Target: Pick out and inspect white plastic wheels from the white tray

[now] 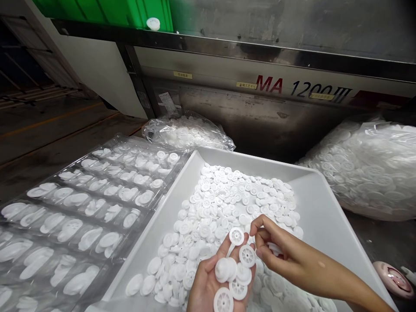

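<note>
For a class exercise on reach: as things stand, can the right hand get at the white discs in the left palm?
Probably yes: the right hand is right beside the upturned left hand, and nothing visible blocks the white discs from its side.

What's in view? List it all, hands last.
Held discs: at least seven, white, on left palm
Loose discs: too many to count, white, in bin
Bin: one, light grey, centre
Tray: at least one, clear, left of bin
Tray pieces: dozens, white, in compartments
Filled bags: two, clear, behind and right of bin
Machine: one, grey, background
Labels: three yellow, one white, machine front
Green panel: one, green, top left
Lone disc: one, white, by green panel
Pink object: one, pink, lower right
Left hand: one, bare, palm up
Right hand: one, bare, fingers curled
</note>
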The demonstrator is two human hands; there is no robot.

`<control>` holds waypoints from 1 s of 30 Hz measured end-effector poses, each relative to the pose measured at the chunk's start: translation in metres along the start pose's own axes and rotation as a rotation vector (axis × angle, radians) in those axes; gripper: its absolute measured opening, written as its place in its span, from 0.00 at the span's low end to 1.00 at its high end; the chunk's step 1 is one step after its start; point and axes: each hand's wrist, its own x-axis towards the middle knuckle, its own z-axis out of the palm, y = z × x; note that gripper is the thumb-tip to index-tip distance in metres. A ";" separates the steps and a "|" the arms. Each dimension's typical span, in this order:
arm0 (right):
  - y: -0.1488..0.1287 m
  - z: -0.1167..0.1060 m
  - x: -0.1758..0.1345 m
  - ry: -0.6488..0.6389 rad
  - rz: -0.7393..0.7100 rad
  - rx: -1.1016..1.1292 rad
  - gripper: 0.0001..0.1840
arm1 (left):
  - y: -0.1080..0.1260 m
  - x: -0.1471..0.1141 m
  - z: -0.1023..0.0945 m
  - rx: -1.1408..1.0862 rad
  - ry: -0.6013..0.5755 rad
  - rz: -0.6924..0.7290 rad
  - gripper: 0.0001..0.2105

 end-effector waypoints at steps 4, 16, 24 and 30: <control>-0.001 -0.001 -0.002 -0.044 0.002 -0.066 0.12 | 0.001 -0.001 0.001 -0.054 -0.037 -0.035 0.26; 0.001 0.002 0.004 -0.012 -0.086 0.021 0.12 | -0.001 0.005 -0.011 -0.093 -0.063 -0.076 0.21; 0.023 0.005 0.020 -0.226 -0.196 0.747 0.17 | 0.000 0.008 -0.017 -0.136 -0.162 -0.100 0.14; -0.002 0.020 0.010 0.053 -0.210 0.456 0.07 | -0.002 0.013 -0.027 -0.068 -0.222 -0.095 0.13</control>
